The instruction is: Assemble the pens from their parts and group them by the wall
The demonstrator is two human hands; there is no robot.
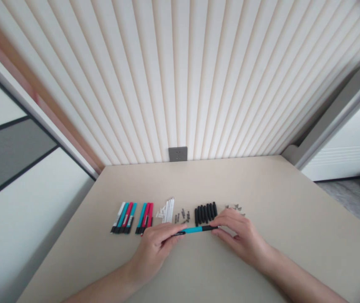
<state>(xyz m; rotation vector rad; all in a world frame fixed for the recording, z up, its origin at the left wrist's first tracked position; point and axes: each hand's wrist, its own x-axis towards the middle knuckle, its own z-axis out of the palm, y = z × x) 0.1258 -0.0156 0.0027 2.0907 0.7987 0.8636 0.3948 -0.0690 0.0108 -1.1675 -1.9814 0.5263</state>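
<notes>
A teal pen with black ends (195, 229) lies level between my two hands, just above the beige table (281, 198). My left hand (156, 248) pinches its left end with thumb and fingers curled. My right hand (241, 233) pinches the black right end. Just behind the pen lies a row of black pen caps (205, 213).
Two groups of finished pens, white, teal and red (125, 218), lie at the left. White refill tubes (169, 209), small dark parts (183, 215) and small grey clips (235, 207) lie in a row across the table. A wall socket (178, 154) sits behind on the slatted wall.
</notes>
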